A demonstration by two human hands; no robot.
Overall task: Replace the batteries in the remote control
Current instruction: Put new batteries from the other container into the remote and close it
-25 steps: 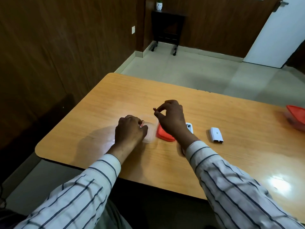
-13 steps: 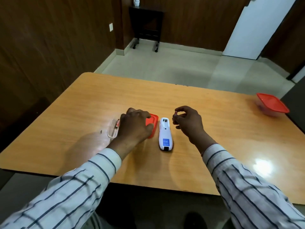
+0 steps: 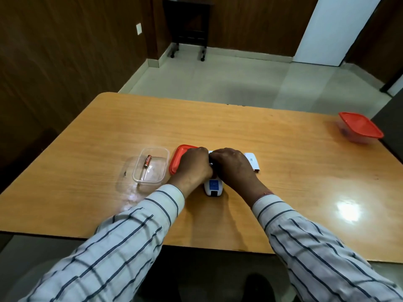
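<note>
A white remote control (image 3: 213,187) lies face down on the wooden table (image 3: 239,136); only its near end with a blue label shows. My left hand (image 3: 193,165) and my right hand (image 3: 233,165) both rest on it, fingers curled and meeting over its middle. The battery seen earlier in my right fingers is hidden under the hands. The white battery cover (image 3: 252,160) lies just right of my right hand. A clear open container (image 3: 139,177) to the left holds one red battery (image 3: 147,160). Its red lid (image 3: 177,159) lies beside my left hand.
A second clear container with a red lid (image 3: 359,128) stands near the table's far right edge. A dark small table on wheels (image 3: 187,25) stands on the floor against the back wall. A white door (image 3: 333,29) is at the back right.
My right hand, pinching a battery, has come down onto the remote. My left hand has left the red lid and moved right onto the remote. The head view has shifted left.
</note>
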